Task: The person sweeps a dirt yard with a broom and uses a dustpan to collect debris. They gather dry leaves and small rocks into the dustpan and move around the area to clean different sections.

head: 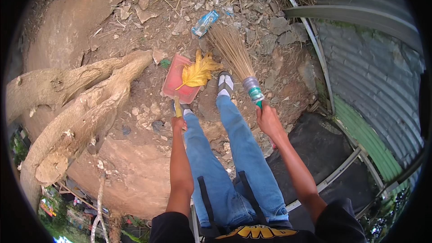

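Note:
My left hand point(178, 123) is closed around the yellowish handle of a pink dustpan point(171, 79), which rests low over the ground in front of my left foot. A large yellow dry leaf point(196, 71) lies in the pan, its lobes reaching past the right edge. In my right hand point(267, 116) is the green handle of a stick broom point(234, 50), bound with grey and green wrapping. The broom's bristles fan out up and to the left, their tips beside a crumpled blue plastic wrapper point(205, 23) on the stony soil.
A thick forked tree trunk point(98, 91) crosses the left side. Broken stones and dry twigs cover the ground ahead. Corrugated metal sheets point(371, 81) on a metal frame stand at the right, with black sheeting point(303, 148) below. My sandalled feet are between pan and broom.

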`<state>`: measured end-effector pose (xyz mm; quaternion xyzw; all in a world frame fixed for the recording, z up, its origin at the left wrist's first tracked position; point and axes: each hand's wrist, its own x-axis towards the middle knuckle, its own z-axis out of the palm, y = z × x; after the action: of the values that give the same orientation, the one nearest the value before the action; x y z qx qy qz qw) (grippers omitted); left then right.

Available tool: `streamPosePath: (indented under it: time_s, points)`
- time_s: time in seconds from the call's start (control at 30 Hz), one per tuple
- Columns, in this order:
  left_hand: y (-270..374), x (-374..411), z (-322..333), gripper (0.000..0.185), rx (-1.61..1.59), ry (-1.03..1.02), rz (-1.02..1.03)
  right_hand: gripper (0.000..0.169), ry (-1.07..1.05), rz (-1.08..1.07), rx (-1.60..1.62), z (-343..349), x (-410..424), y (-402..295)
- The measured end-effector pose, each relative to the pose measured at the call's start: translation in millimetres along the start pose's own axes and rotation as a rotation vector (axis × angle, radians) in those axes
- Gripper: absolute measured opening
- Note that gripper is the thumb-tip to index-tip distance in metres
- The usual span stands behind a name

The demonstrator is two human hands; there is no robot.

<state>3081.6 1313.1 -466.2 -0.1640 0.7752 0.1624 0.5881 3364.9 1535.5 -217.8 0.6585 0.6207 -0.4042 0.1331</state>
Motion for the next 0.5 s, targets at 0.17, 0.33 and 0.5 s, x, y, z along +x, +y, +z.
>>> streamPosePath:
  time_s: [0.17,0.33,0.5]
  points:
    - [9.2,0.2,0.6,0.011,-0.008,-0.013,0.004,0.026,-0.097,-0.070,-0.045,69.3,18.7,20.6]
    - [-6.5,9.6,-6.4,0.011,0.013,-0.022,0.005,0.025,-0.268,-0.061,0.062,39.9,-59.1,3.2]
    - [-12.1,11.5,-6.6,0.014,0.043,-0.062,0.029,0.023,-0.166,0.048,0.064,-1.3,-80.1,-8.5]
